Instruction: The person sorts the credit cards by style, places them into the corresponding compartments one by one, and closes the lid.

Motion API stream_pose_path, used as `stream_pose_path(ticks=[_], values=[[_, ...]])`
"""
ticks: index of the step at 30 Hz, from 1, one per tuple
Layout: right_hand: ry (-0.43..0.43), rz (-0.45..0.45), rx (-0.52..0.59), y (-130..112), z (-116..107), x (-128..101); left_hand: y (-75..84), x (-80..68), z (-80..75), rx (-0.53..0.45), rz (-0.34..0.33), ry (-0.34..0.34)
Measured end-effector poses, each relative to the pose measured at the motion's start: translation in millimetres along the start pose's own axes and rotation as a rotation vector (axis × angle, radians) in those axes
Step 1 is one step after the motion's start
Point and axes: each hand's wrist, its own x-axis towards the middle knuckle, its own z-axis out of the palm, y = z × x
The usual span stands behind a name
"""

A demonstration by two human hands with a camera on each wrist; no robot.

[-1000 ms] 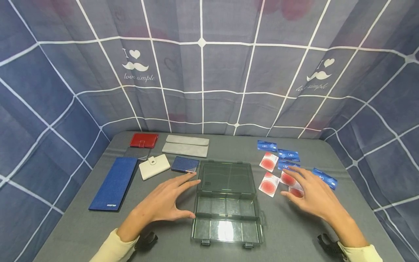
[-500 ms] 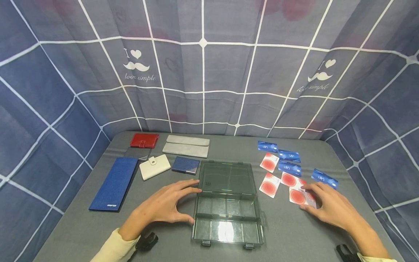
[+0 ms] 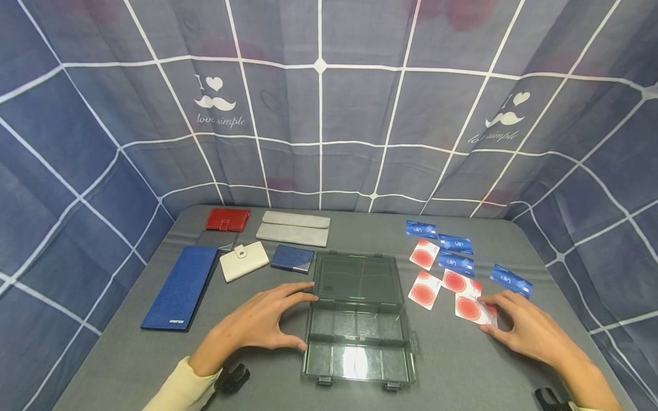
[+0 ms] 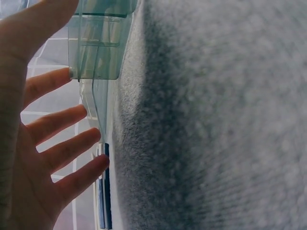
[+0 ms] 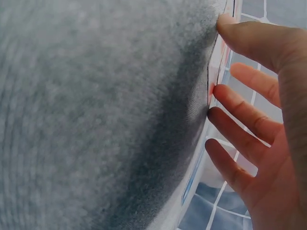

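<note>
Left hand flat beside the clear organizer box, fingers spread and straight, thumb and index tip at the box's left edge, nothing gripped. Right hand on the grey table, fingers apart, tips touching the right edge of the nearest red-circle card, card flat, not lifted. Box open, mid-table between both hands. More cards behind; wallets far left.

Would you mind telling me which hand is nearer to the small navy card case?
The left. The left hand lies just in front of the navy card case; the right hand is far across the clear box, by the cards.
</note>
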Motion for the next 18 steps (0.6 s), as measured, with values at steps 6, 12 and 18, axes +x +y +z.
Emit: stream_pose_path(ticks=[6,12,18], values=[[0.003,-0.023,0.037,0.5,0.3,-0.6,-0.1,0.4,-0.1,-0.008,-0.011,-0.012],[0.005,-0.013,0.028,-3.5,0.1,-1.7,-0.5,0.6,0.3,-0.014,-0.014,-0.016],[0.023,-0.032,0.017,-8.6,0.2,0.6,-0.2,0.1,0.1,-0.015,-0.013,-0.015]])
